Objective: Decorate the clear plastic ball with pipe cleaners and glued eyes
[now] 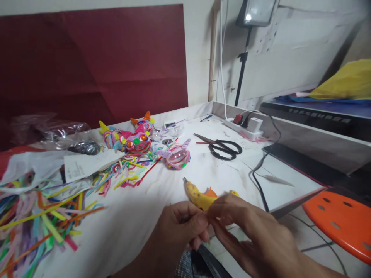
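My left hand (182, 226) and my right hand (251, 229) meet fingertip to fingertip at the table's near edge. Both are closed in a pinch, and whatever sits between the fingers is too small or hidden to make out. Just behind them lies a yellow hot glue gun (199, 197), its metal nozzle pointing away to the left and its rear partly covered by my right hand. Farther back are black-handled scissors (213, 142), blades half apart. A clear ball figure trimmed with pink fuzzy strips (176, 157) rests left of the scissors.
Colourful pipe cleaners (43, 224) heap up at left. Several finished fuzzy figures (138, 142) stand behind, near plastic wrapping (63, 133). A power strip (246, 129) with a black cable (255, 173) lies at right. An orange stool (342, 220) stands beside the table.
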Action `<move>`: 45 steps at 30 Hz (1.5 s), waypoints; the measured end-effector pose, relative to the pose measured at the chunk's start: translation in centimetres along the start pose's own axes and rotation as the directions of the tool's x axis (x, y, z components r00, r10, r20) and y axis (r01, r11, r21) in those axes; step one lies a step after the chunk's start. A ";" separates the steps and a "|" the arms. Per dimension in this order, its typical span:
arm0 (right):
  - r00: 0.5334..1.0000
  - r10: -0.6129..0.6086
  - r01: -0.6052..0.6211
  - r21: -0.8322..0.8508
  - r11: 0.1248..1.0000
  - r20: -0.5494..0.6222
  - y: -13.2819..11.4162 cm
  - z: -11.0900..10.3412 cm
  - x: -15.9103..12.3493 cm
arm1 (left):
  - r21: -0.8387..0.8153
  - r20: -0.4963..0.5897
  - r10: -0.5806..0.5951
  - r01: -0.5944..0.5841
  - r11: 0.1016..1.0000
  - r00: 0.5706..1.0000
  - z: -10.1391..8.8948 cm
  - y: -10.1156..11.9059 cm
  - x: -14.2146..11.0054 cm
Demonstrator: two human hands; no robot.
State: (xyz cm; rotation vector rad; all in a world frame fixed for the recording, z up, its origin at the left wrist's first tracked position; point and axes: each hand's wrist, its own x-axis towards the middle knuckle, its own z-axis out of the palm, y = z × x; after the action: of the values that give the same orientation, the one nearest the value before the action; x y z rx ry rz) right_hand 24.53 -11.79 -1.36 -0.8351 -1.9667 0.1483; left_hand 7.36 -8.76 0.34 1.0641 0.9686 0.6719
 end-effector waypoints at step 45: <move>0.964 0.100 -0.037 -0.251 0.967 0.246 5.1 -4.9 2.9 | 0.248 -0.196 0.198 -0.147 0.958 0.960 -4.6 3.0 4.5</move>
State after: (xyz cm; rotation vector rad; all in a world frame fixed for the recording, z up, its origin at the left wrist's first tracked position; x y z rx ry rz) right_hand 30.16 -7.31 1.25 -1.0908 -2.2306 0.0572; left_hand 5.17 -2.03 0.93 1.3116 1.1738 0.8492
